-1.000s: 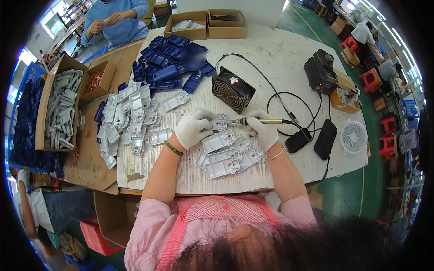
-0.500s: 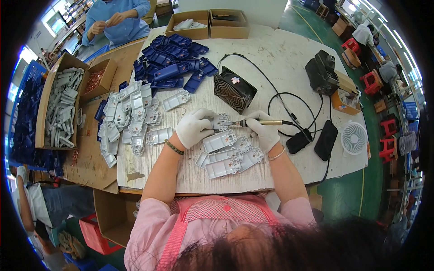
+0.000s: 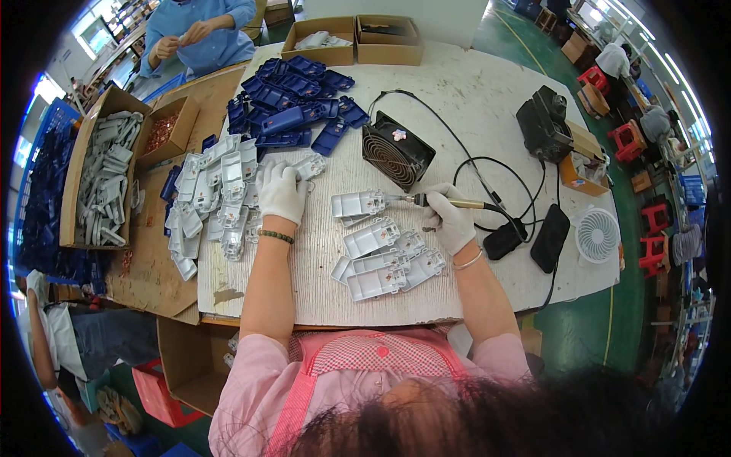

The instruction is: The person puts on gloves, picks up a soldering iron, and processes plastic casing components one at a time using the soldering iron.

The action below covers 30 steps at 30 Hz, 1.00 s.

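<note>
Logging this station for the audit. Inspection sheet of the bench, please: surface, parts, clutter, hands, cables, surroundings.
Surface: white worn table.
Job's things: soldering iron tip at a grey plastic part; more grey parts in front.
Clutter: blue parts, grey pile, black fan, cardboard boxes.
Hands: left hand, gloved, at the grey pile; right hand, gloved, grips the iron.
Cables: black cable looping to the black unit.
Surroundings: person in blue, green floor.

White gloves, pink sleeves, checked apron

Both the left hand (image 3: 280, 192) and the right hand (image 3: 451, 219) wear white fabric gloves; a dark beaded bracelet circles the left wrist and a thin bangle the right. Short pink sleeves, a red-and-white checked apron with pink straps, and dark hair fill the lower edge.
</note>
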### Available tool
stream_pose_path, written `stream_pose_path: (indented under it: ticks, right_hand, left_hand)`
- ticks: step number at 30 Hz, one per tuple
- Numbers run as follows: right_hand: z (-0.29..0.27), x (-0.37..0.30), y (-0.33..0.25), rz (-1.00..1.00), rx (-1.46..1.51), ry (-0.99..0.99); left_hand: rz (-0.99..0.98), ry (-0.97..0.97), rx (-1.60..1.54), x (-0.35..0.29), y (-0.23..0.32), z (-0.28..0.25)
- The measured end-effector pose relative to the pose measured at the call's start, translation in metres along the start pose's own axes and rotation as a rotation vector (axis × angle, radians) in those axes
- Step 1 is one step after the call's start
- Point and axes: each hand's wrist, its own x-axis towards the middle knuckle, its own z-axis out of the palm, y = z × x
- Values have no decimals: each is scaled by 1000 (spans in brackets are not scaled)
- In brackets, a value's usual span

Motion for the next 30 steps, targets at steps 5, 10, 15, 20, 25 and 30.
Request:
stream_pose_path:
  ticks: [5, 10, 15, 20, 25, 30]
  right_hand:
    - [-8, 3, 7, -45, 38, 4]
    - [-8, 5, 7, -33, 183, 52]
    - [-3, 1, 3, -63, 22, 2]
    - [-2, 1, 2, -56, -107, -6]
    - [4, -2, -3, -39, -148, -2]
    - [6, -4, -5, -5, -143, 2]
  left_hand:
    - [11, -57, -246, 3, 19, -18]
    - [124, -171, -728, 1, 40, -37]
    - [397, -282, -683, -3, 50, -37]
    - [449, -258, -638, -4, 51, -37]
    - [441, -276, -632, -4, 51, -38]
    - [452, -256, -610, -4, 50, -37]
